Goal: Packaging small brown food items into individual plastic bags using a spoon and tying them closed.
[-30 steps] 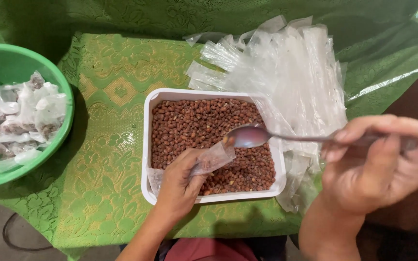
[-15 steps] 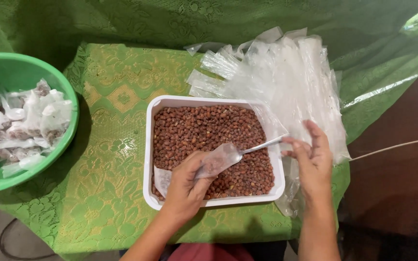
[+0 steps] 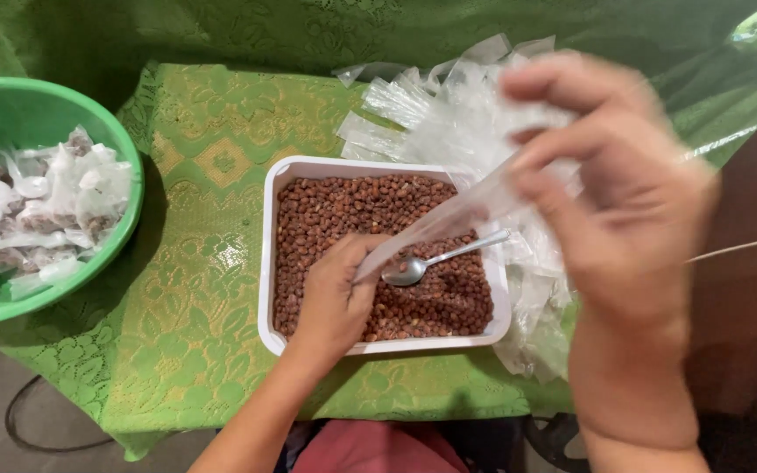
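A white rectangular tray [image 3: 266, 263] full of brown peanuts [image 3: 343, 215] sits on a green patterned cloth. My left hand [image 3: 335, 298] rests over the tray's front part, pinching the lower end of a small clear plastic bag [image 3: 435, 226]. My right hand [image 3: 611, 201], raised close to the camera and blurred, grips the bag's upper end, so the bag stretches between both hands. A metal spoon [image 3: 435, 263] lies loose on the peanuts under the bag.
A pile of empty clear plastic bags [image 3: 449, 114] lies right of and behind the tray. A green bowl [image 3: 19, 114] at the left holds several filled, tied bags. The green cloth [image 3: 194, 219] covers a small table whose front edge is near me.
My right hand has put the spoon down on the peanuts and risen toward the camera, taking the bag's top end. My left hand has stayed over the tray, holding the bag.
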